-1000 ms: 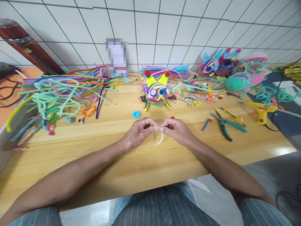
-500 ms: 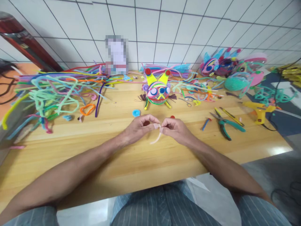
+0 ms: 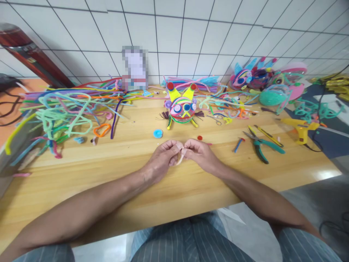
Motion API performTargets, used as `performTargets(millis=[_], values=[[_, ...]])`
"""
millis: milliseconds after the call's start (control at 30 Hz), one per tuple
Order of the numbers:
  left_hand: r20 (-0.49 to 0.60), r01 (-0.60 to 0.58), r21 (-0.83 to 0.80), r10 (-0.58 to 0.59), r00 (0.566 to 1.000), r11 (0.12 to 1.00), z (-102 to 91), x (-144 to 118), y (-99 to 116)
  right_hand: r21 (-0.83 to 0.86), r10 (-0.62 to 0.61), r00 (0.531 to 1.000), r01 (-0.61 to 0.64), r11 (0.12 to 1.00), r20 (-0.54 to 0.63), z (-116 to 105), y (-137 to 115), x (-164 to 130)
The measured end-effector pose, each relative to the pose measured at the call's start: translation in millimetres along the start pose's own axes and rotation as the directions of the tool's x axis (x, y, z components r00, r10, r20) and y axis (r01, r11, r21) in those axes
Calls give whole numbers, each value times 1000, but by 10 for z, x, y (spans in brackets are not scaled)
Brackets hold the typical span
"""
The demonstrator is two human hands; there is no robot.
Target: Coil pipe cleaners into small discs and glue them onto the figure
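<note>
Two bare hands are pinching one little pale strip, basically right in the middle of the wooden table [image 3: 117,189]. The left hand [image 3: 163,157] has its thumb and forefinger pressed together on it, and the right hand [image 3: 200,153] grips it the same way from the other side, fingertips nearly touching. So the pale strip [image 3: 180,159] sits between the hands, with its loose tail curving down and a bit toward the left palm. Can't really make out the upper end, fingers cover it.

Just past the right fingers there's a small red disc [image 3: 200,138] on the wood, and a blue disc [image 3: 157,133] lies beyond the left hand, a bit to its left. Straight ahead of both hands stands a colorful figure [image 3: 182,115] with yellow ears, well apart from the fingers.

Off to the right of the right hand: a blue stick [image 3: 238,145] with a red end, then teal-handled pliers [image 3: 260,149], a yellow cutter [image 3: 269,135] just beside them, and a yellow glue gun [image 3: 302,131] farthest over.
</note>
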State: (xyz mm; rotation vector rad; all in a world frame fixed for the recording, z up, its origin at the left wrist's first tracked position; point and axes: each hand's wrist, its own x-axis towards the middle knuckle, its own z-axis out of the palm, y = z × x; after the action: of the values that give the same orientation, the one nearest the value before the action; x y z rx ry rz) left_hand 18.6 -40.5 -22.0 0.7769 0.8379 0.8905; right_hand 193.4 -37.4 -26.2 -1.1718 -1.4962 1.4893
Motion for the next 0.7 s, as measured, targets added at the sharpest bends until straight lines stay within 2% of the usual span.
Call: performTargets(millis=[100, 200, 267, 367, 433, 467, 567, 633, 700], values=[[29, -66, 72, 64, 998, 995, -66, 58, 49, 53, 32, 1000, -31, 998, -1, -76, -60, 11], [73, -146, 231, 132, 989, 962, -152, 116, 78, 27, 35, 999, -34, 999, -40, -154, -110, 11], [122, -224, 369, 192, 974, 902, -192, 133, 96, -21, 44, 998, -45, 999, -44, -181, -124, 4], [204, -360, 554, 297, 933, 750, -220, 131, 131, -83, 43, 999, -45, 995, -26, -185, -126, -10], [231, -399, 613, 329, 916, 682, -225, 120, 140, -112, 39, 999, -40, 993, -15, -171, -115, -17], [231, -401, 615, 331, 915, 679, -222, 113, 134, -120, 32, 999, -33, 992, -11, -160, -105, -18], [167, -346, 506, 304, 938, 790, -188, 89, 60, -96, -10, 1000, 9, 995, -13, -101, -51, -10], [81, -251, 352, 237, 968, 902, -144, 75, -17, -46, -26, 999, 25, 999, -27, -49, -9, 7], [3, -152, 200, 155, 988, 968, -105, 75, -79, 7, -16, 999, 16, 1000, -43, -7, 13, 27]])
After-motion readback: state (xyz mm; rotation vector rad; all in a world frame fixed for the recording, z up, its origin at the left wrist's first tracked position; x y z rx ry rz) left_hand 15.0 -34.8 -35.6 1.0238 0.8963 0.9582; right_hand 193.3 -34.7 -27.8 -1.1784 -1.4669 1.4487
